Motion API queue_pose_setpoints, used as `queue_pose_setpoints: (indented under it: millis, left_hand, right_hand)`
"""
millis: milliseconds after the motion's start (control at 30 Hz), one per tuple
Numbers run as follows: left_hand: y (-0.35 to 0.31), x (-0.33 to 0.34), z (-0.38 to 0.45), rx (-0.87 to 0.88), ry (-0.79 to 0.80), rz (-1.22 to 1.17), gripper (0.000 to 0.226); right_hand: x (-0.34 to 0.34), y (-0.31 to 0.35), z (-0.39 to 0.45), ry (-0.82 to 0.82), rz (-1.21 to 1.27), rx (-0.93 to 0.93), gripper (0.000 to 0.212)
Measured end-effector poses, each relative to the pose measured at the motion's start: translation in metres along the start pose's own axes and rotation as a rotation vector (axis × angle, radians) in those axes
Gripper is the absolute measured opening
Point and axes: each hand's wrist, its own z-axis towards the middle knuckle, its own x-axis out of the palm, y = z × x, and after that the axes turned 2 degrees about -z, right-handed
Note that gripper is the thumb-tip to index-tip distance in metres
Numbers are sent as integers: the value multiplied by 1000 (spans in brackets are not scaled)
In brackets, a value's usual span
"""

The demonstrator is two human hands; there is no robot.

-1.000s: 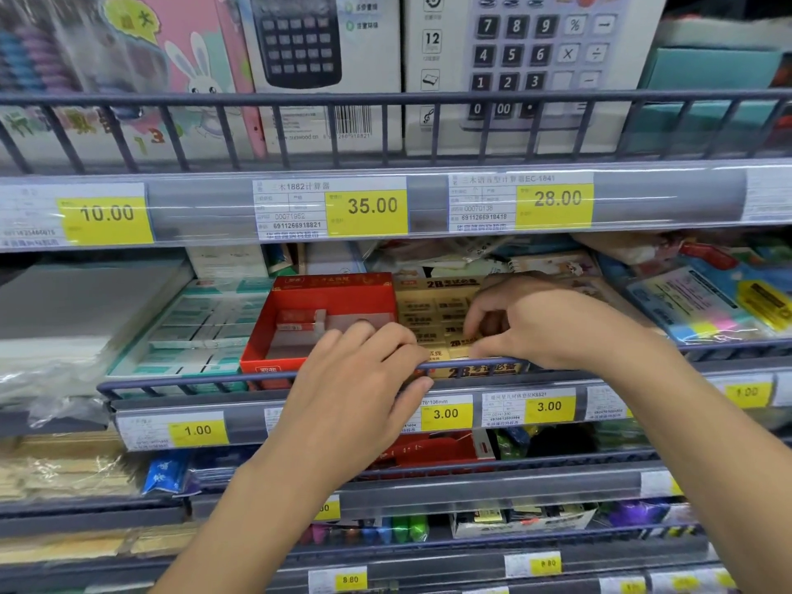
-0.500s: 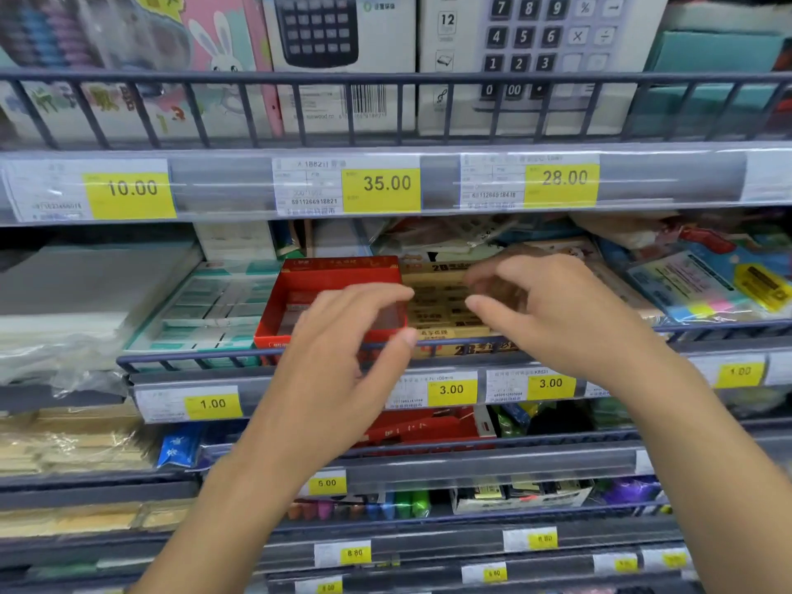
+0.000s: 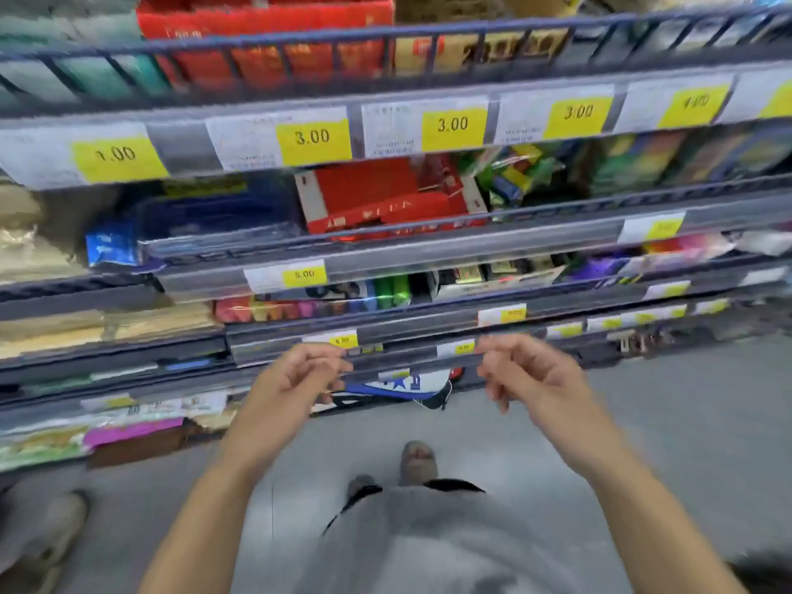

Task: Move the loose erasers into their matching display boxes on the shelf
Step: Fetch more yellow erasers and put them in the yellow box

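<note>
Head view was blurred and tilted down along the shelf [image 3: 385,246] fronts to the floor [image 3: 668,422]. Left hand [image 3: 295,379] and right hand [image 3: 527,370] hung in front of the lower rails, apart from each other, fingers loosely curled, nothing held in either. Neither touched the shelf as far as the blur allowed. Red box [image 3: 265,19] sat at the top edge behind the wire rail [image 3: 385,40], with a yellow box [image 3: 484,49] just right of it; erasers inside could not be made out. Yellow price tags [image 3: 313,141] ran below that rail, reading 1.00, 3.00, 3.00. Second red box [image 3: 385,199] sat one shelf lower, blue packs [image 3: 205,216] to its left, green items to its right. Further down, coloured items in a row, too smeared to name. Grey clothing [image 3: 428,538] and a shoe [image 3: 418,460] showed at bottom centre. Another shoe [image 3: 55,533] at the left edge.
</note>
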Motion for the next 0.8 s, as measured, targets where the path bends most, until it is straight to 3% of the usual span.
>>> queue_pose_setpoints:
  millis: [167,300,533,800]
  left_hand:
    - [94,27,-22,-285,54,83,18]
    - [126,54,-42,-389,119,148,18]
    - [122,139,-68,-414,248,265,16]
    - [104,256,-84,-368,385,329,14]
  right_hand:
    - [-33,-99,-62,-160,-45,298,13]
    - [-66,-153,-129,-213,-25,446,9]
    - [-118,-223,-225,-322,42,625,14]
    - [-195,-238,-259,-484,164,577,14]
